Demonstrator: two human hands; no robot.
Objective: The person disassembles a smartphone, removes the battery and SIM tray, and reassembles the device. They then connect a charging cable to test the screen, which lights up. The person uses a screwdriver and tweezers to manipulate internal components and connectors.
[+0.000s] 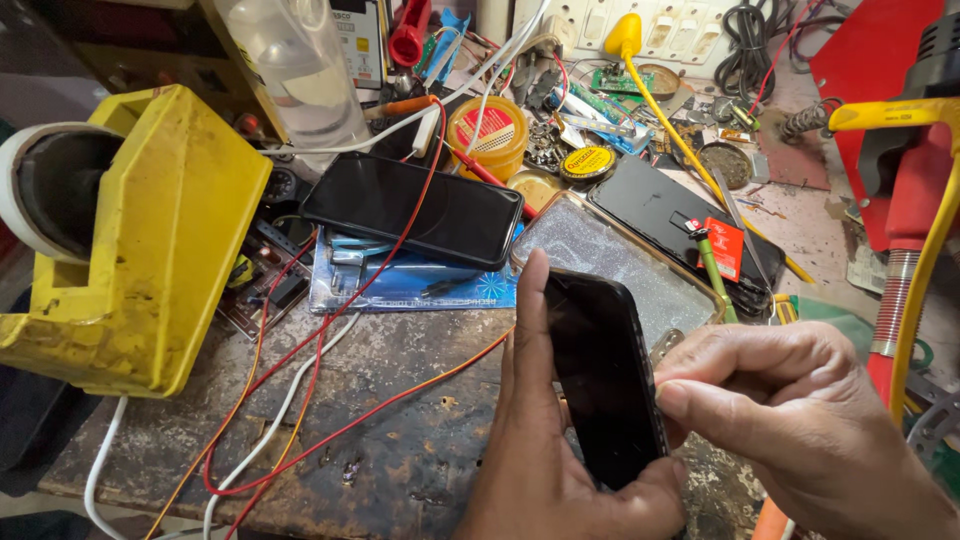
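So the black phone [603, 380] is up off the table, held low in the middle right in front of the person, dark face turned up and tilted a bit to the left. The left hand [545, 450] has its grip closed around it from below, index finger running up the left edge and the thumb hooked under the bottom corner. The right hand [790, 410] comes in from the right with its fingers pinched together against the phone's right edge; can't tell if there's anything tiny between the fingertips, too small to see.

Right behind the phone there's a clear glittery phone case [610, 262] lying flat on the table [400, 400], which is scuffed and stained. Further back is a second black phone [415, 208] lying on a blue card [400, 285], and to the right another dark phone [670, 215] with a small red packet [722, 245] on it. Red and orange wires [330, 400] loop across the table on the left along with a white cable [270, 430]. Big chipped yellow stand [150, 240] sits on the far left. At the back it's clutter: an orange round tin [487, 133], a clear plastic bottle [300, 70], a white switchboard [650, 30].
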